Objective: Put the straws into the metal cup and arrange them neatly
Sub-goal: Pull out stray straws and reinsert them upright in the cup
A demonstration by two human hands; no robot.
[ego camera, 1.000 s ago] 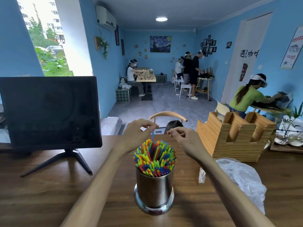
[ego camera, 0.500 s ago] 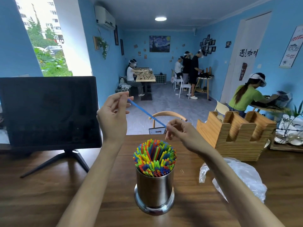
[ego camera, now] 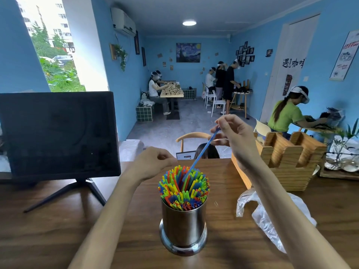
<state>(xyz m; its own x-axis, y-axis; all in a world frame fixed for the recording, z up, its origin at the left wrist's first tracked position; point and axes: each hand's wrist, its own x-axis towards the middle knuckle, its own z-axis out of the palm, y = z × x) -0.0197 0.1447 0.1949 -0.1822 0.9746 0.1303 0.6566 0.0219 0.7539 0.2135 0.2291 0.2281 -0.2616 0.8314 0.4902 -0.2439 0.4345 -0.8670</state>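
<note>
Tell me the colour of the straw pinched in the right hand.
Blue straw, right hand; head view.

Black brush characters "遇" and "咖啡" readable on the white door (ego camera: 291, 61) at right, above a dark cup sticker (ego camera: 288, 84) with lettering too small to make out. Red heading on the poster (ego camera: 346, 55) by the right edge, blurred beyond reading. Small card (ego camera: 186, 155) behind the table's far edge with a red mark, illegible. No other text legible.
</note>
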